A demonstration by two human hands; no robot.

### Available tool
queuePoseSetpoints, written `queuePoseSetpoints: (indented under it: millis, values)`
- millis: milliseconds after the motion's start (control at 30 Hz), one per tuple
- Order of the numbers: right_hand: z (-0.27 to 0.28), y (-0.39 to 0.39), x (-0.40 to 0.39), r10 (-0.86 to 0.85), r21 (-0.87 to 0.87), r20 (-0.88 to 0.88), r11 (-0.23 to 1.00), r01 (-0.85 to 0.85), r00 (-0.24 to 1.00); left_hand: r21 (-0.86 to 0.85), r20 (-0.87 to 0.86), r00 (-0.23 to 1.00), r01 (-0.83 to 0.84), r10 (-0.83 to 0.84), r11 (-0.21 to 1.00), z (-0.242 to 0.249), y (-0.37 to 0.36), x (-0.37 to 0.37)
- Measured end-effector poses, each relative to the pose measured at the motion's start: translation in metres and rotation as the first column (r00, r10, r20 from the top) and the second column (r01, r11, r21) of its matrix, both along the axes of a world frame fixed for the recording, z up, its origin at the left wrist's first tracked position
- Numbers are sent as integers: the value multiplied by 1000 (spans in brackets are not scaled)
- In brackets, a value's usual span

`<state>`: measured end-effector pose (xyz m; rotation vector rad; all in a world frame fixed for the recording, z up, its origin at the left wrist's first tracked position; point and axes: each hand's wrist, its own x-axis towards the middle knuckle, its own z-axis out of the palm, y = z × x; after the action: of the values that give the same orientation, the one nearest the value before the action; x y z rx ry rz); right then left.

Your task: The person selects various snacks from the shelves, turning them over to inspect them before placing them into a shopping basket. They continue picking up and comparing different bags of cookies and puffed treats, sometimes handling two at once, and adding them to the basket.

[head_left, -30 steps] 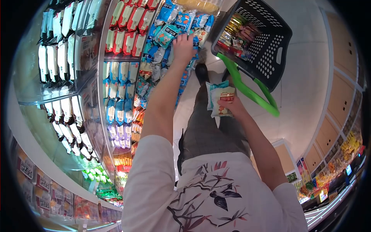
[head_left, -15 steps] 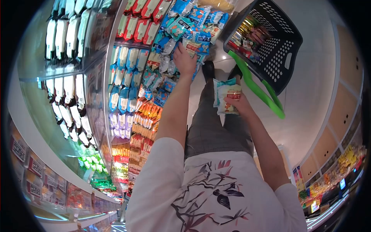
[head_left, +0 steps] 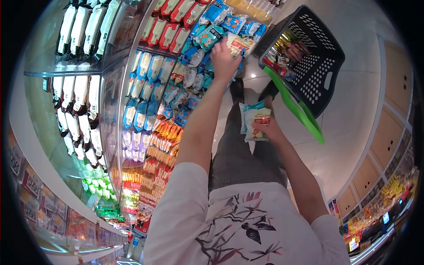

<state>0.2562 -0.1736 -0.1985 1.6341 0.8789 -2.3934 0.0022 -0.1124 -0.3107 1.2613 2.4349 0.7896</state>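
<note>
My left hand (head_left: 225, 60) is at the bin of snack bags, thumb and fingers around the near edge of a cream-and-red snack bag (head_left: 237, 45). A teal snack bag (head_left: 210, 37) lies just left of it, among blue and silver bags. In front of my legs, my right hand (head_left: 270, 128) is closed on snack bags: a cream one (head_left: 257, 126) with a red label faces up, and a teal-edged bag (head_left: 245, 115) shows behind it. How many it holds underneath is hidden.
A black shopping basket (head_left: 329, 57) with a green handle (head_left: 300, 112) stands on the floor at right, with packaged goods inside. Shelves of red packs (head_left: 168, 35), blue-and-white packs (head_left: 145, 66) and orange packs (head_left: 165, 137) line the left. Wooden cabinets (head_left: 382, 128) stand far right.
My left hand has moved up and to the right across the bin, and the cream-and-red bag beside its fingers has shifted with it. My right hand still holds its bags, slightly lower in view.
</note>
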Motion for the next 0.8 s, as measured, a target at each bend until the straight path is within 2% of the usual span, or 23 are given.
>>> queuePoseSetpoints:
  millis: [133,167,267,400,433,467,533,633,667,733,800]
  values:
    - [-5,-5,6,-12,8,1,1000,12,1000,-72,-51,995,85,-89,994,-7,43,7]
    - [-9,-6,8,-12,19,6,1000,12,1000,-114,-24,996,81,-84,990,-11,52,7]
    - [-14,-8,15,-41,-2,32,999,42,999,-93,-98,995,18,-27,995,-26,67,10]
    - [-19,-10,21,-83,-9,55,996,84,995,-92,-435,901,-44,0,995,-67,69,22]
    - [-20,-11,23,-80,15,67,997,80,994,-140,-260,966,-34,-4,990,-57,66,26]
    - [-22,-12,23,-69,34,76,997,67,995,-175,-272,962,-69,20,982,-61,65,28]
    - [-21,-9,23,-63,17,64,998,62,996,-198,-180,983,-74,38,977,-55,58,28]
    - [-16,-2,18,-28,-1,59,1000,28,998,11,-231,967,-106,106,994,-51,46,31]
    - [-15,1,17,-16,-1,63,1000,16,998,21,-146,981,-123,124,992,-47,35,32]
    - [-16,5,14,29,39,53,999,-31,998,41,30,986,-162,161,986,-8,4,43]
    - [-14,9,8,45,48,57,998,-48,997,23,78,964,-258,255,966,6,-43,50]
